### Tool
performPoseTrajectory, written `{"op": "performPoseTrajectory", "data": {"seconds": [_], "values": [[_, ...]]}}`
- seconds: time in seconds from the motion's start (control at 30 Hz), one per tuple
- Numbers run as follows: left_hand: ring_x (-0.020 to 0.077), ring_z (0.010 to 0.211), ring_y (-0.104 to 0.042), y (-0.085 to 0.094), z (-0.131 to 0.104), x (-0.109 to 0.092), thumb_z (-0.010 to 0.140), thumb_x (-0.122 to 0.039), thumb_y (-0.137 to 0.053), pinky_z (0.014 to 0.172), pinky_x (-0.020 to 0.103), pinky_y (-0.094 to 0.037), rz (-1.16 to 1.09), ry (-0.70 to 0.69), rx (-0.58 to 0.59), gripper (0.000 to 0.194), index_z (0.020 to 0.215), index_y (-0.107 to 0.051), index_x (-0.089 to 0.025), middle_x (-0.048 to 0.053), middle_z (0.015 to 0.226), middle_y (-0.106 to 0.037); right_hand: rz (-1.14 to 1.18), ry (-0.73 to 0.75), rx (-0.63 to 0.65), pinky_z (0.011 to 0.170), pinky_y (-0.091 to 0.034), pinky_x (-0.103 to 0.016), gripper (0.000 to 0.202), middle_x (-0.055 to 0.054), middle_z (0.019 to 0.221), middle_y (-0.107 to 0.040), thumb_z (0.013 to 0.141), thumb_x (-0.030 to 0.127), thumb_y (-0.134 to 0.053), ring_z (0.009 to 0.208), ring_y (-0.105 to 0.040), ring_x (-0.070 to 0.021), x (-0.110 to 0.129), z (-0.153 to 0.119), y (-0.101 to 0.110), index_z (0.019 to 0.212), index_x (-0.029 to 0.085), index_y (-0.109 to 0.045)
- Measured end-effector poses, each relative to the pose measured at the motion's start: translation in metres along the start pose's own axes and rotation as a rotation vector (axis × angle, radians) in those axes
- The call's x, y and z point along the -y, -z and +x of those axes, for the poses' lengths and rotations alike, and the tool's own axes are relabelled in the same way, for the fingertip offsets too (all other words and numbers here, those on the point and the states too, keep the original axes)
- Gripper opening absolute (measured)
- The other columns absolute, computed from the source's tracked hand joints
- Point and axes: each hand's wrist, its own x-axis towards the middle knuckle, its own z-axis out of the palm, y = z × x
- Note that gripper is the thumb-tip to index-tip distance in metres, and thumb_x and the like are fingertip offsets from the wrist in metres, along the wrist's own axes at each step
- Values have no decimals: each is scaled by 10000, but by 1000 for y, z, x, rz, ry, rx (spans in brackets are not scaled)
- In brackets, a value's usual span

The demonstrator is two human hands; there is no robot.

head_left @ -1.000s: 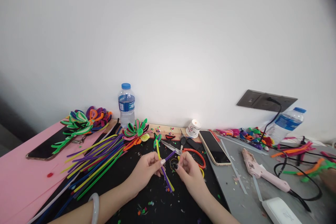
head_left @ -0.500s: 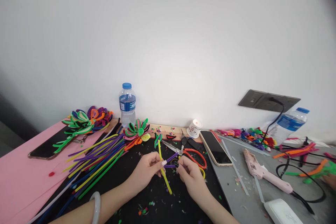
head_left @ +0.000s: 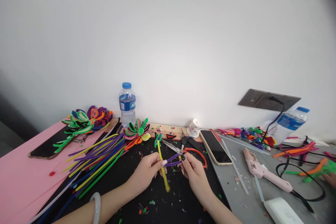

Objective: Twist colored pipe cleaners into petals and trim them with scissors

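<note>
Near the middle of the black mat, my left hand (head_left: 149,168) pinches a yellow pipe cleaner (head_left: 164,175) together with a purple pipe cleaner (head_left: 172,160). The yellow one runs steeply across the fingertips, its lower end blurred. The purple one is bent into a narrow loop reaching right. My right hand (head_left: 193,169) has its fingertips closed at the loop's right end. Just behind the hands lie scissors with red handles (head_left: 196,152), their blades pointing up and left; my right hand partly covers the handles.
Bundled pipe cleaners (head_left: 97,164) and a fuzzy flower (head_left: 140,131) lie left, near an upright bottle (head_left: 127,106). A paper cup (head_left: 194,128), phone (head_left: 216,148) and pink glue gun (head_left: 265,173) are right. Another person's hand (head_left: 330,179) shows at the right edge.
My right hand has shifted slightly right and up, and the purple loop between the hands reaches further right. The yellow pipe cleaner's lower end has swung slightly left.
</note>
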Motion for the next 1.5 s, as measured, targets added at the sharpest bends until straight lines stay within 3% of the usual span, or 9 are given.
{"op": "performPoseTrajectory", "data": {"seconds": [0.17, 0.33, 0.5, 0.67, 0.77, 0.87, 1.1, 1.3, 1.5], "values": [[108, 490, -487, -1, -1, 4, 784, -392, -495, 497, 220, -396, -54, 2, 63, 287, 620, -464, -158, -26, 541, -521, -206, 74, -24, 483, -252, -231, 253, 40, 576, -361, 858, 343, -406, 514, -331, -107, 4, -3, 1, 658, 188, -426], [102, 453, -486, -5, -4, 3, 752, -427, -531, 474, 220, -397, -125, 33, 133, 300, 639, -466, -157, -24, 526, -533, -224, 48, -24, 470, -244, -229, 311, 47, 536, -348, 860, 350, -400, 489, -319, -101, 0, -3, -2, 593, 192, -379], [88, 418, -458, -2, 0, 3, 741, -456, -535, 439, 207, -378, -163, 48, 25, 334, 610, -457, -159, -35, 500, -514, -51, -33, -29, 427, -239, -218, 305, 51, 520, -342, 877, 364, -344, 447, -312, -94, -1, -1, -3, 633, 195, -413], [85, 464, -486, -1, 0, 0, 733, -444, -556, 466, 202, -412, -348, 93, -111, 329, 612, -469, -151, -43, 538, -503, -223, 62, 103, 473, -281, -215, 122, 35, 568, -422, 801, 187, -445, 495, -377, -101, 4, -6, -12, 689, 189, -492], [78, 491, -498, -7, -5, -1, 750, -423, -555, 477, 190, -428, -447, 124, -115, 306, 654, -476, -143, -42, 570, -508, -349, 123, 222, 466, -266, -206, 92, 49, 558, -423, 690, 121, -550, 490, -367, -92, 8, -12, -20, 646, 189, -507], [84, 508, -518, -14, -10, 0, 743, -422, -566, 487, 201, -453, -492, 146, -62, 301, 684, -480, -140, -38, 583, -515, -383, 150, 199, 488, -268, -215, 196, 46, 519, -421, 712, 168, -565, 495, -371, -93, 10, -16, -24, 541, 175, -470], [119, 535, -580, -16, -9, 3, 739, -398, -571, 524, 231, -477, -352, 153, -25, 290, 675, -519, -120, 16, 597, -597, -66, -25, 30, 412, -284, -200, 280, 44, 487, -408, 824, 321, -462, 417, -366, -78, -1, -11, -19, 591, 168, -478], [117, 487, -567, -15, -9, 10, 771, -398, -519, 439, 200, -414, -199, 88, 42, 282, 678, -503, -132, 7, 582, -595, 163, -161, 30, 310, -325, -175, 284, 41, 443, -487, 781, 384, -514, 301, -424, -74, -8, -5, -20, 608, 167, -458], [49, 353, -416, -13, -11, 12, 834, -430, -406, 357, 160, -266, -45, 26, 208, 324, 694, -471, -145, -20, 562, -550, 312, -180, 50, 345, -421, -177, 240, 29, 482, -557, 737, 360, -586, 331, -497, -83, -5, -3, -20, 665, 150, -495]]}}
